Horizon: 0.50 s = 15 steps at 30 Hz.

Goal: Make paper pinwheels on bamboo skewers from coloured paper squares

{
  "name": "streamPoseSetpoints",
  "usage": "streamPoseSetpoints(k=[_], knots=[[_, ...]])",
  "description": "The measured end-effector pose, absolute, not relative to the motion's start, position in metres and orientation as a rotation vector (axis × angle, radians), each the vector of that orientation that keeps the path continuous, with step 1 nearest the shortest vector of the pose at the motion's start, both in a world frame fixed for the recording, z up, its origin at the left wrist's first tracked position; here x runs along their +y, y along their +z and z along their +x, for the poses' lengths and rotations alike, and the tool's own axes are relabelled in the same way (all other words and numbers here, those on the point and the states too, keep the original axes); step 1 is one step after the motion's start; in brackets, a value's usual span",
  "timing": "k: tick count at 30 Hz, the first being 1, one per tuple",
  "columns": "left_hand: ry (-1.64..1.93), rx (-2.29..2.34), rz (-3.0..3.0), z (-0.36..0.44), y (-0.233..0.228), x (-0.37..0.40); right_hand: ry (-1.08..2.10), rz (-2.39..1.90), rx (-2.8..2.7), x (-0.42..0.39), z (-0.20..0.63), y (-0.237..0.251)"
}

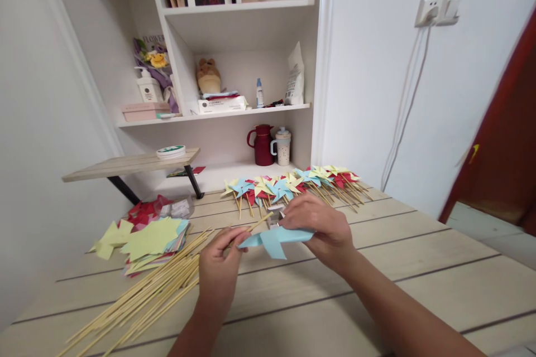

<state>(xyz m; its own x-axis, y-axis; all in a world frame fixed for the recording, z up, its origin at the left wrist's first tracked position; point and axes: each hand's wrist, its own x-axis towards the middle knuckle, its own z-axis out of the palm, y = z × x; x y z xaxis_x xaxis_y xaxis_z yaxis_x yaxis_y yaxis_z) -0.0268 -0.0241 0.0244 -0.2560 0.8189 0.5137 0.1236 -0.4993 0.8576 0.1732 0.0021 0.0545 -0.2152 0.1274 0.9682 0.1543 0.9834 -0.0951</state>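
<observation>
Both hands held one blue paper pinwheel [274,239] above the table [419,268]: left hand [218,270] pinched its stick [247,231], right hand [320,228] clamped the folded paper.

Matt paper pinwheel [274,239], thin wooden sticks [154,290] (perhaps bamboo), on a pale, grained wood table [419,268].

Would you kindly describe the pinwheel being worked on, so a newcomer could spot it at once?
On the wooden table, in front of the row of finished pinwheels, both hands meet. Between the left hand and right hand is a light blue paper pinwheel, the only one lifted off the table.
</observation>
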Motion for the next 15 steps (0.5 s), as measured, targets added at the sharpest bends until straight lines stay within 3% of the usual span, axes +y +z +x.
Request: streamPoseSetpoints(k=[15], knots=[[1.814,1.132,1.689,-0.0279,0.0265,-0.0279,-0.018,-0.214,-1.805,0.001,0.1739,0.0554]])
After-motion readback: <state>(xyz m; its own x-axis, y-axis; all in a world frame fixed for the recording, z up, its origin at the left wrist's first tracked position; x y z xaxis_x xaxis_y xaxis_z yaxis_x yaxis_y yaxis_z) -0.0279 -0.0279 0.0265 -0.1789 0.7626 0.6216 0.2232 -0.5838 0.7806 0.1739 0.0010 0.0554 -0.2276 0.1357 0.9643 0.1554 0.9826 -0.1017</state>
